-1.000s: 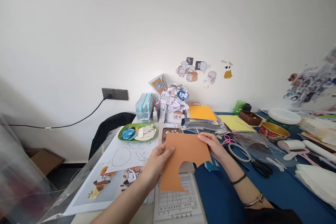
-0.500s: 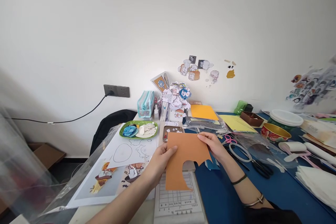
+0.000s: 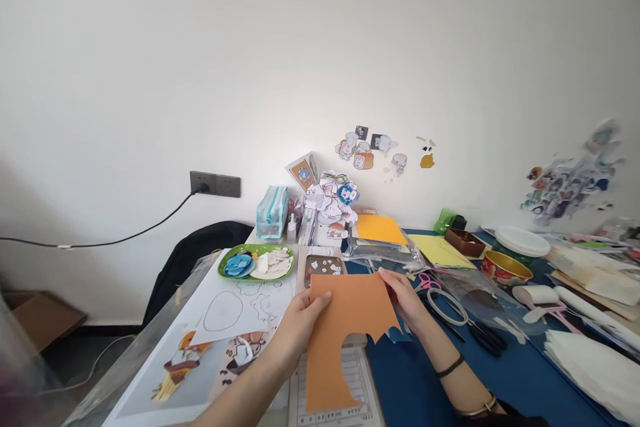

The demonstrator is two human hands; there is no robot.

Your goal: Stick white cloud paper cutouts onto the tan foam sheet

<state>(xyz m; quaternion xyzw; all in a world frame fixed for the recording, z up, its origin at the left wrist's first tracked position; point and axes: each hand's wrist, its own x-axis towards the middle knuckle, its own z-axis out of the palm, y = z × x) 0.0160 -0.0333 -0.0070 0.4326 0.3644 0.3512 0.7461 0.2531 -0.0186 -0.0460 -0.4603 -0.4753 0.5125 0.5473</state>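
Observation:
An orange sheet (image 3: 333,320) with a ragged curved cut-out along its lower right side is held up above the work surface. My left hand (image 3: 299,323) grips its left edge, thumb on the front face. At the upper right corner my right hand (image 3: 401,293) pinches the same sheet, its fingers partly behind it. Under the sheet lies a printed form (image 3: 357,380) with a table on it. Just behind it a small brown tray (image 3: 323,265) holds little white pieces. To the left a green tray (image 3: 225,265) carries blue and white cut pieces.
Drawn outlines (image 3: 223,311) and printed pictures (image 3: 180,367) lie at left. On the right are black-handled scissors (image 3: 487,337), a white ring (image 3: 447,307), a red-gold tin (image 3: 507,269) and white tissues (image 3: 585,367). Yellow sheets (image 3: 381,229) lie at the back, by the wall.
The view has shifted, so the table things appear lower. The orange sheet is closer to me and turned more upright, still held in both hands. My right fingers have slid further behind its corner.

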